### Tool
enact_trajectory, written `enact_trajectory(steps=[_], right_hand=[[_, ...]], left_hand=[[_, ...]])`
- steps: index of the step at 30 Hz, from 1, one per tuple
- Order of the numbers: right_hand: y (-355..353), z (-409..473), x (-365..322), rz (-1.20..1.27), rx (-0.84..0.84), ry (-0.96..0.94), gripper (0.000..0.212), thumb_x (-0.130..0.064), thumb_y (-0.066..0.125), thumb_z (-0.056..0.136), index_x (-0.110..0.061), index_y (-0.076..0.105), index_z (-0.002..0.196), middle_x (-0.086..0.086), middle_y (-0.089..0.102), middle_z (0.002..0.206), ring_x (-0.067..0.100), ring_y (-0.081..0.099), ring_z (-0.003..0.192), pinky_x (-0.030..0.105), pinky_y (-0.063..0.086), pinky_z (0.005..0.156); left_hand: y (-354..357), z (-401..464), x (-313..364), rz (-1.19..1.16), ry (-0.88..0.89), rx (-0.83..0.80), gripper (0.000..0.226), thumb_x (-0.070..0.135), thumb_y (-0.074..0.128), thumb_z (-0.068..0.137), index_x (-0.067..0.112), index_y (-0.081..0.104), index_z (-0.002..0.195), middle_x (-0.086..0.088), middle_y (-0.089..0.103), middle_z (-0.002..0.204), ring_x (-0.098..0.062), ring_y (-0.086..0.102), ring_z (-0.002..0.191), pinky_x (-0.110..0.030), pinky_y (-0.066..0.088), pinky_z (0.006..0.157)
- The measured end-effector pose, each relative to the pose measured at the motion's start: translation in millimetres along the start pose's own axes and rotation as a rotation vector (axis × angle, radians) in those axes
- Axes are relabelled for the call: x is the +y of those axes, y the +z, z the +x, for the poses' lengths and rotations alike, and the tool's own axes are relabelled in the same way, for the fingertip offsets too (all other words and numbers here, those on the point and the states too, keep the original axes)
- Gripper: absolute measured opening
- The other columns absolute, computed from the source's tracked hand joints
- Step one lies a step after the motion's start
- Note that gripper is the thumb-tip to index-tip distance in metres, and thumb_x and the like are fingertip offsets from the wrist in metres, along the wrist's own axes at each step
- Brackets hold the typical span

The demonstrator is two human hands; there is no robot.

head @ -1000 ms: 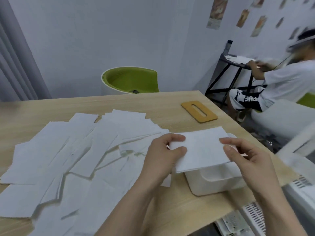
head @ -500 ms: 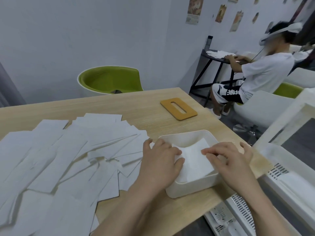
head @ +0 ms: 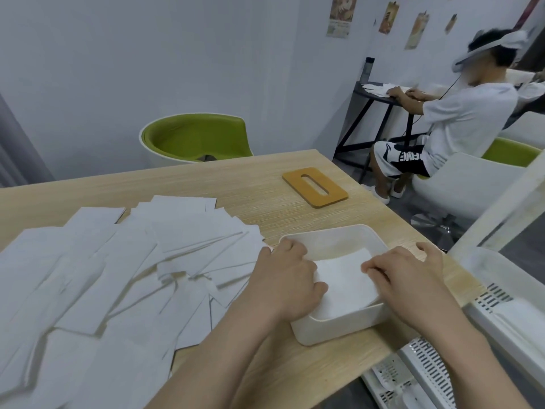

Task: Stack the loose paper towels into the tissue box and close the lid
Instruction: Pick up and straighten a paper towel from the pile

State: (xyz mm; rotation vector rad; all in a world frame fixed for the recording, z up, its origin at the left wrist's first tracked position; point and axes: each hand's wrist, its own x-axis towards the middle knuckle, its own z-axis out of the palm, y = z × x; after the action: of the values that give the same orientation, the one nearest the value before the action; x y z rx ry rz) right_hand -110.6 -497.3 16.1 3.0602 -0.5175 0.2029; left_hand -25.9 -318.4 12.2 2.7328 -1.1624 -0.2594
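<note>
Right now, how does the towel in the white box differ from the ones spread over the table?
The towel in the box lies flat, pressed by both hands; the loose towels sprawl untouched, overlapping at odd angles. It is one sheet inside walls; they are many on bare wood. Both look plain white.

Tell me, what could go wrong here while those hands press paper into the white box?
The box sits close to the table edge, so a hard push from the left hand or right hand might slide it off. The towel in the box could crease under the fingers. Many loose towels overlap in a heap; a passing forearm might sweep some away. The lid lies farther back, a reach away.
</note>
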Motion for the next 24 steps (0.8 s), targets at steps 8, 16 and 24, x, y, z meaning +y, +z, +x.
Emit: enact_trajectory(steps=[8,16,24], right_hand=[[-6.1,-11.5,-7.5,-0.102,-0.065,-0.036,0.042,-0.04,0.023,0.1,-0.035,0.064,0.093,-0.022,0.055,0.112,-0.002,0.042,0.118,0.038,0.0,0.108],[-1.7,-9.1,-8.4,0.047,-0.173,-0.018,0.054,-0.033,0.012,0.102,-0.018,0.06,0.081,0.0,0.064,0.079,0.006,0.057,0.092,0.034,-0.007,0.114],[-24.3,-21.5,-35.0,0.208,-0.025,-0.014,0.036,-0.05,0.024,0.095,-0.043,0.06,0.093,-0.024,0.063,0.094,-0.006,0.053,0.103,0.033,-0.005,0.115]], left_hand=[[4.3,0.5,-2.5,-0.078,0.029,0.05,0.044,0.046,0.037,0.1,0.025,0.058,0.132,0.005,0.042,0.144,-0.016,0.023,0.134,-0.037,0.031,0.098],[0.4,2.5,-0.8,0.021,0.039,0.021,0.045,0.044,0.032,0.101,0.023,0.067,0.118,0.004,0.057,0.122,-0.022,0.033,0.118,-0.037,0.032,0.084],[5.7,-27.8,-11.8,-0.376,0.072,0.284,0.038,0.035,0.043,0.101,0.028,0.051,0.138,0.009,0.03,0.152,-0.008,0.025,0.14,-0.031,0.031,0.108]])
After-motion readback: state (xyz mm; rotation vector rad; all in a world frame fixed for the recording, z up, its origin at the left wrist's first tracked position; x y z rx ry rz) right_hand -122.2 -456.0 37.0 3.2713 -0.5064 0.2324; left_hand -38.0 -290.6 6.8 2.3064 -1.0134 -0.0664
